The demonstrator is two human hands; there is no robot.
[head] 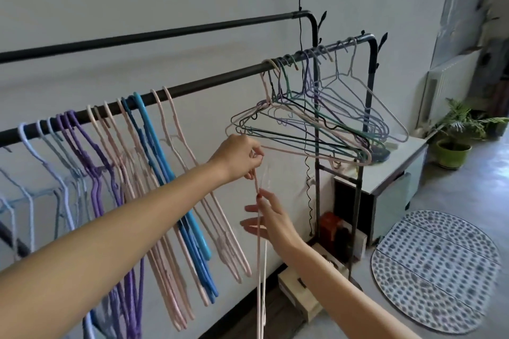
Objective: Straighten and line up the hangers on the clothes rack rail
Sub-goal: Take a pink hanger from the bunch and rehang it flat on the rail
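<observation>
Most of the hangers [154, 173] on the front rail [214, 81], left to centre of frame, already hang parallel and evenly turned; a tangled bunch [316, 118] at the rail's right end, upper right of centre, sits skewed and overlapping, not yet sorted; left hand [239, 157], mid-frame, pinches the top of a pink hanger [259, 242] held off the rail, dangling down; right hand [268, 219] just below, fingers mostly straight, thumb and fingertips touching its wire; judged roughly two-thirds done; this hanger and the bunch remain.
</observation>
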